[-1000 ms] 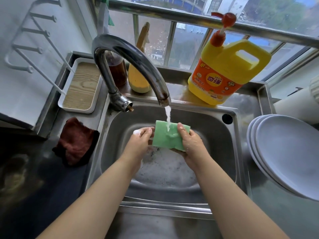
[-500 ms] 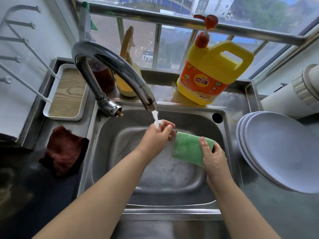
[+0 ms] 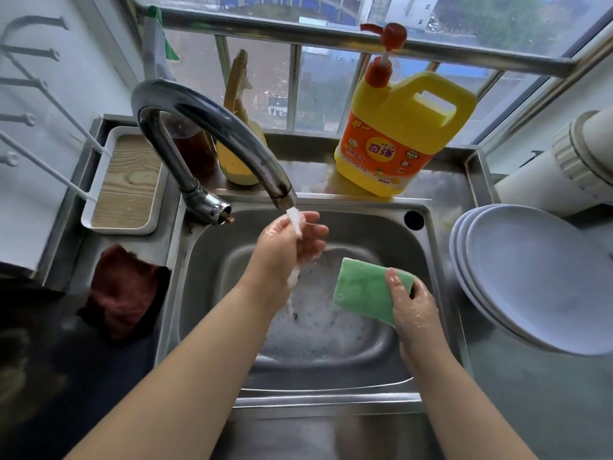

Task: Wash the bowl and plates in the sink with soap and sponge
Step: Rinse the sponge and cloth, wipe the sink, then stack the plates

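The left hand [image 3: 288, 242] is sitting under the running faucet [image 3: 212, 141], fingers loosely extended and holding nothing, with the water stream [image 3: 295, 222] splashing over it. The right hand [image 3: 409, 303] is gripping a green sponge [image 3: 365, 295], thumb across its top face and fingers curled round its right edge, holding it above the right side of the steel sink [image 3: 428, 260]. The sink basin is holding a shallow layer of soapy foam [image 3: 318, 327] around its bottom. A stack of white plates [image 3: 537, 277] is lying on the counter just right of the sink, tilted toward the basin. Behind the sink a yellow dish soap jug [image 3: 404, 137] with a red pump is standing upright on the ledge. Left of the faucet, a white tray [image 3: 127, 182] is carrying a wooden insert, and a dark red cloth [image 3: 124, 290] is lying crumpled near it.
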